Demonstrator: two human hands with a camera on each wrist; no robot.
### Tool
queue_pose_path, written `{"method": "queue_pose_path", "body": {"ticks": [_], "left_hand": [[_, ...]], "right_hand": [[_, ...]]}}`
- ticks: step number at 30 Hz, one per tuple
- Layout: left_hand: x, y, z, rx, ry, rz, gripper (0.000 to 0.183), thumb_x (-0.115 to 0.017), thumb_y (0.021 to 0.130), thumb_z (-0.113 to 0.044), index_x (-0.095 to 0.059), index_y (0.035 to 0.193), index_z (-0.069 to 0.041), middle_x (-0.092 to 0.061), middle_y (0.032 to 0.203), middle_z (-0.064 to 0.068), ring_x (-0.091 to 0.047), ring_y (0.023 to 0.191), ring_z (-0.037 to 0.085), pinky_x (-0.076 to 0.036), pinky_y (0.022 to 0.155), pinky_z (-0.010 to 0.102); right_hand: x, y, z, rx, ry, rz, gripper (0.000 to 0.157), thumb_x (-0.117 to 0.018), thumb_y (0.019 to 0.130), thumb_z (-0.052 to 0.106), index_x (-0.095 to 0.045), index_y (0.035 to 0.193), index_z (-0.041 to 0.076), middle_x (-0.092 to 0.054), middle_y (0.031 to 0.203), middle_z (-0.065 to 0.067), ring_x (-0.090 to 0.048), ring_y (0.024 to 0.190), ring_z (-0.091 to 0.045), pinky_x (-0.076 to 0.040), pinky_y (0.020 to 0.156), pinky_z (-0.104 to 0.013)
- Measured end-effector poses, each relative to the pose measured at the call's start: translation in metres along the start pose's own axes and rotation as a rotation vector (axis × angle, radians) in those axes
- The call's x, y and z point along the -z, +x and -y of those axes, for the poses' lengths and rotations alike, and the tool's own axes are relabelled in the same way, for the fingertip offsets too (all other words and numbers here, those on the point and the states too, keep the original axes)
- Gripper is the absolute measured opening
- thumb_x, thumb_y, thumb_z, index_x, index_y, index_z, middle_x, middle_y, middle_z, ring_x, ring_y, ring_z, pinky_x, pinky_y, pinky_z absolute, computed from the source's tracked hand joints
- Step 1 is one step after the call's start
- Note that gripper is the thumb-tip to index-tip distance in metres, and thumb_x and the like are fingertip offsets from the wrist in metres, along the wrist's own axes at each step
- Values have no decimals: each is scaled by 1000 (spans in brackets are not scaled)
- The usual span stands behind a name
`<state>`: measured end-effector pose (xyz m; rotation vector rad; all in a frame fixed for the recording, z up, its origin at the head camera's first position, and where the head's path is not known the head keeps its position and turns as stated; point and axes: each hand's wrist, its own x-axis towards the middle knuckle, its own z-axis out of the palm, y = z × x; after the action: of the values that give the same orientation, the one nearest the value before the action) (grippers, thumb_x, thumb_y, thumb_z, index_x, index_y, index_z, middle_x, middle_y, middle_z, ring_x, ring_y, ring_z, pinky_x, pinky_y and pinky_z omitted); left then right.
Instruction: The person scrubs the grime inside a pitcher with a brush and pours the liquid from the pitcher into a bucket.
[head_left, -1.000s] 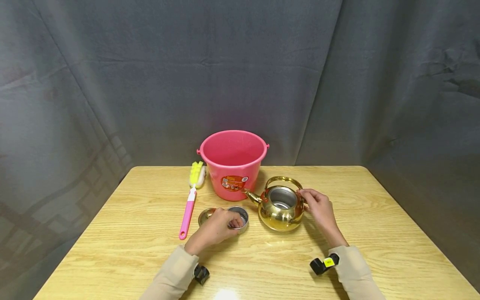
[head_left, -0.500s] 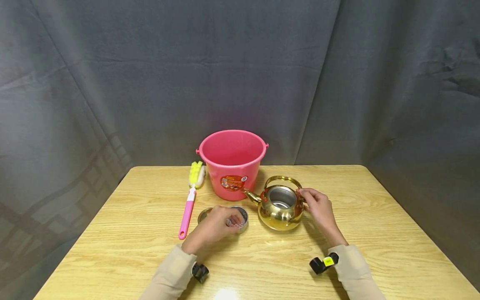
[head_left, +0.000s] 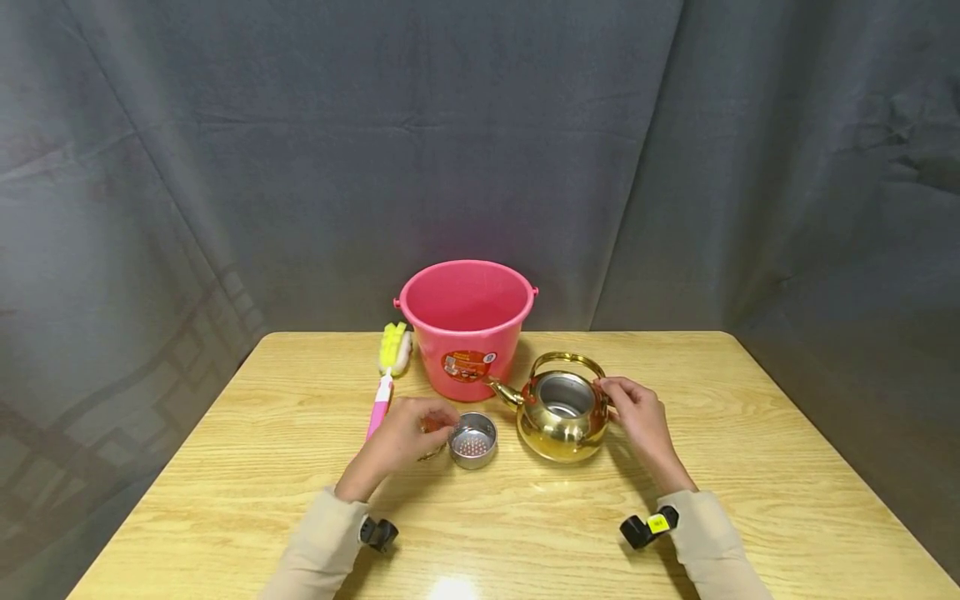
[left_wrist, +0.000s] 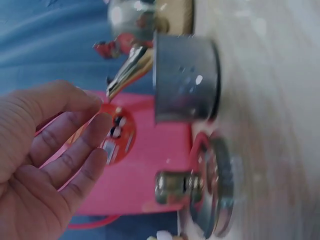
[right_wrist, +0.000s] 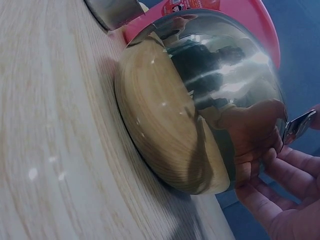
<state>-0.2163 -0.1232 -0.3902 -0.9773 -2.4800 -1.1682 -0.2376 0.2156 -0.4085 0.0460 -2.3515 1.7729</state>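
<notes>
A gold teapot stands lidless on the table, its spout toward the pink bucket. My right hand pinches the right foot of its handle, fingers against the shiny body. Left of the teapot sits a round steel strainer with a perforated bottom. My left hand hovers just left of the strainer, over the lid. Its fingers are relaxed and hold nothing in the left wrist view. The knobbed lid lies on the table beside the strainer, mostly hidden by the hand in the head view.
Behind the strainer stands a pink bucket with an orange label. To its left lies a brush with a yellow and white head; my left hand and wrist partly cover its pink handle. Grey curtain hangs beyond the table's back edge.
My left hand has come out of the strainer and moved left over the lid, uncovering the strainer. The right hand and teapot have stayed in place.
</notes>
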Motion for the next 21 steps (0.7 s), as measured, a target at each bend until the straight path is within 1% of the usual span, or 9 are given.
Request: {"method": "queue_pose_path", "body": {"ticks": [2, 6, 10, 14, 17, 18, 21], "left_hand": [[6, -2, 1, 31, 5, -34, 15, -67, 73, 2, -66, 84, -9, -65, 78, 2, -59, 71, 6, -50, 64, 34], [15, -5, 5, 99, 24, -110, 14, -68, 75, -4, -65, 84, -15, -65, 76, -4, -59, 69, 4, -50, 64, 31], [23, -11, 10, 132, 46, -188, 16, -69, 74, -4, -65, 84, -16, -64, 73, -8, -59, 66, 4, -49, 60, 26], [31, -18, 14, 174, 62, -248, 17, -68, 74, -2, -64, 82, -15, -63, 70, -9, -58, 63, 6, -48, 57, 24], [36, -23, 18, 215, 67, -281, 15, -67, 74, -1, -64, 81, -15, -63, 70, -8, -58, 63, 7, -49, 57, 25], [38, -24, 19, 230, 66, -293, 15, -67, 74, -2, -64, 81, -15, -63, 70, -8, -58, 63, 7, -49, 58, 25], [41, -27, 22, 269, 61, -325, 14, -67, 74, -1, -65, 82, -13, -63, 71, -6, -59, 64, 9, -49, 59, 26]], "right_hand": [[0, -1, 1, -1, -3, 3, 46, -47, 89, 43, -60, 109, 4, -59, 110, -11, -56, 99, -23, -49, 74, -30], [0, -2, 0, -1, -11, -17, 44, -48, 89, 42, -60, 108, 4, -60, 108, -10, -56, 97, -21, -49, 72, -30], [-1, 1, -7, 27, -11, -28, 46, -48, 88, 43, -61, 107, 3, -60, 107, -10, -57, 96, -23, -49, 72, -31], [-1, 13, -34, 42, 0, -36, 49, -49, 84, 52, -62, 105, 10, -61, 106, -6, -57, 96, -20, -49, 71, -28], [-2, 25, -58, 41, 6, -62, 47, -49, 82, 55, -63, 103, 16, -61, 104, -1, -58, 95, -17, -50, 69, -28], [-2, 28, -63, 47, 1, -70, 46, -49, 83, 54, -63, 104, 16, -61, 104, 0, -58, 95, -17, -50, 69, -28], [-2, 33, -70, 54, -2, -85, 44, -49, 83, 54, -63, 102, 18, -62, 103, 1, -58, 94, -17, -50, 68, -31]]}}
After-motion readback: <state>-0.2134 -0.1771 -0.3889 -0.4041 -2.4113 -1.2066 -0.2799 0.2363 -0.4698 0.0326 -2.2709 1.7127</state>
